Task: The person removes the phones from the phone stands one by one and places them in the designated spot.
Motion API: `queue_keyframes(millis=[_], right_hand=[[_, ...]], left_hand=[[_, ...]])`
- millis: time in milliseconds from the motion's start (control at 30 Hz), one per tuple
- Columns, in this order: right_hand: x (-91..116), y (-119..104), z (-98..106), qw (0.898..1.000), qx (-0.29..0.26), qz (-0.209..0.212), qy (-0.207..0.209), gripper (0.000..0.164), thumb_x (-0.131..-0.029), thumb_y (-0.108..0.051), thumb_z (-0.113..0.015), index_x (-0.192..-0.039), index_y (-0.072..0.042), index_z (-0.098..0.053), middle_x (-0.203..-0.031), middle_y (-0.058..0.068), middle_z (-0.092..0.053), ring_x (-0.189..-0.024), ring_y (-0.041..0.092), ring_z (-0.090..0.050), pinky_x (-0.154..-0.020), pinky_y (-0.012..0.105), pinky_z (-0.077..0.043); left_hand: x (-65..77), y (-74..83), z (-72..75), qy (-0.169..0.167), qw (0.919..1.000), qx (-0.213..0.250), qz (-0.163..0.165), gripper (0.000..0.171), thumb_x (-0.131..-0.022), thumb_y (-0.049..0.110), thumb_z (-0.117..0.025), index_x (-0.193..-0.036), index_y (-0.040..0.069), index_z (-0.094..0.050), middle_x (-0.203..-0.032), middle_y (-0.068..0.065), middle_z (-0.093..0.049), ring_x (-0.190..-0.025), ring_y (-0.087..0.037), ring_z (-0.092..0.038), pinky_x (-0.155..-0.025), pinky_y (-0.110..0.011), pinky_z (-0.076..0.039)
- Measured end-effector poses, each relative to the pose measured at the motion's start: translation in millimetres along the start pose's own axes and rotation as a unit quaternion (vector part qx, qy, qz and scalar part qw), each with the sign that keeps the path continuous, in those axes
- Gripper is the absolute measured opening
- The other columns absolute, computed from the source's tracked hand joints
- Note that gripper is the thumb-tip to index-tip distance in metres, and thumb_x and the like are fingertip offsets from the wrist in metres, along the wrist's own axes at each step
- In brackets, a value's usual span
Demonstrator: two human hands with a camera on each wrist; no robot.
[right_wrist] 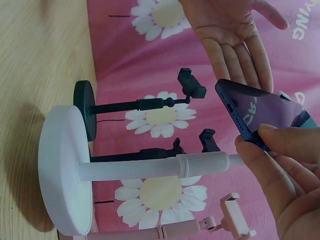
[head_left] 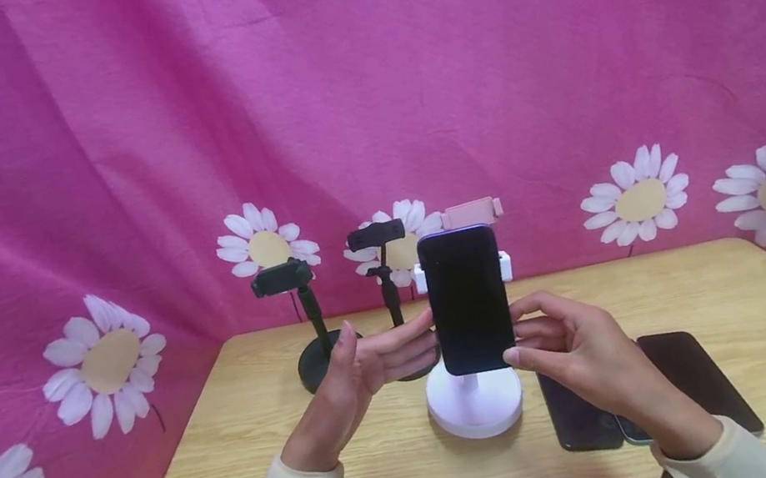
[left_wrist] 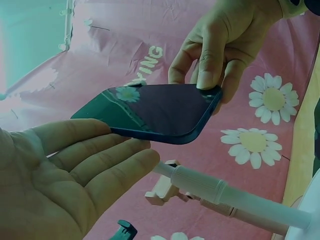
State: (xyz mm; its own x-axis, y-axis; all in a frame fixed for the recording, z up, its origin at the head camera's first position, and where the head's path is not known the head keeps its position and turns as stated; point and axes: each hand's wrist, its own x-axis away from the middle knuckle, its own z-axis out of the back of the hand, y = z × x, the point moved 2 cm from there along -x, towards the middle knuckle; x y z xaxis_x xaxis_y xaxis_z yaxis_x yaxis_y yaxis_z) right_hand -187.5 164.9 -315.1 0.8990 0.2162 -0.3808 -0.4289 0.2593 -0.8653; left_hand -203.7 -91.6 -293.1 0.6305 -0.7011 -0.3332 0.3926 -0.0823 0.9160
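A smartphone (head_left: 469,300) stands upright, dark screen facing me, at the head of a white phone stand (head_left: 475,414). White clamp ends (head_left: 506,266) show at both sides of the phone; whether they grip it is hidden behind the phone. My right hand (head_left: 587,348) pinches the phone's lower right corner, thumb on the screen side. Palm facing in and fingers straight, my left hand (head_left: 366,364) touches the phone's left side with its fingertips. The left wrist view shows those fingers against the edge of the phone (left_wrist: 155,112).
Two black phone stands (head_left: 316,318) are behind my left hand. The holder of a pink stand (head_left: 472,213) rises behind the phone. Under and beside my right forearm, several more phones (head_left: 699,380) lie on the wooden table (head_left: 238,466). A pink flowered cloth (head_left: 479,87) hangs behind.
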Motion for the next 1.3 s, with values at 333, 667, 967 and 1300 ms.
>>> queue_keyframes(millis=[333, 667, 967, 1300], right_hand=[[6, -8, -2, 0.999, -0.027, 0.018, -0.030, 0.037, -0.080, -0.009, -0.078, -0.113, -0.009, -0.061, -0.101, 0.008, -0.073, -0.092, 0.018, -0.071, -0.078, 0.031, -0.056], [5, -4, -8, 0.997, -0.042, 0.022, -0.054, 0.035, -0.080, -0.004, -0.077, -0.110, -0.007, -0.061, -0.104, 0.011, -0.072, -0.094, 0.019, -0.070, -0.079, 0.031, -0.056], [3, 0, -11, 0.997, -0.012, 0.004, -0.075, 0.038, -0.079, -0.007, -0.079, -0.112, -0.007, -0.060, -0.104, 0.009, -0.071, -0.093, 0.015, -0.070, -0.079, 0.030, -0.056], [4, 3, -14, 0.994, 0.020, 0.003, -0.106, 0.036, -0.079, -0.006, -0.079, -0.110, -0.007, -0.061, -0.095, 0.005, -0.070, -0.086, 0.015, -0.070, -0.076, 0.027, -0.056]], left_hand=[[5.4, 7.9, 4.6, 0.001, 0.9998, -0.013, -0.012, 0.088, -0.096, 0.062, 0.000, -0.143, 0.001, -0.043, -0.141, -0.013, -0.049, -0.126, -0.028, -0.051, -0.110, -0.066, -0.008], [10.5, 10.3, 10.9, -0.015, 0.9992, -0.035, -0.009, 0.088, -0.098, 0.059, 0.002, -0.138, -0.002, -0.048, -0.133, -0.016, -0.055, -0.121, -0.037, -0.054, -0.110, -0.067, -0.008], [12.1, 11.4, 16.3, -0.041, 0.9976, -0.051, 0.023, 0.089, -0.097, 0.063, 0.000, -0.138, 0.002, -0.050, -0.137, -0.012, -0.053, -0.122, -0.035, -0.054, -0.108, -0.069, -0.011], [14.6, 13.4, 17.8, -0.057, 0.9964, -0.057, 0.026, 0.086, -0.099, 0.059, -0.001, -0.135, 0.001, -0.054, -0.133, -0.011, -0.057, -0.122, -0.029, -0.055, -0.107, -0.055, -0.032]])
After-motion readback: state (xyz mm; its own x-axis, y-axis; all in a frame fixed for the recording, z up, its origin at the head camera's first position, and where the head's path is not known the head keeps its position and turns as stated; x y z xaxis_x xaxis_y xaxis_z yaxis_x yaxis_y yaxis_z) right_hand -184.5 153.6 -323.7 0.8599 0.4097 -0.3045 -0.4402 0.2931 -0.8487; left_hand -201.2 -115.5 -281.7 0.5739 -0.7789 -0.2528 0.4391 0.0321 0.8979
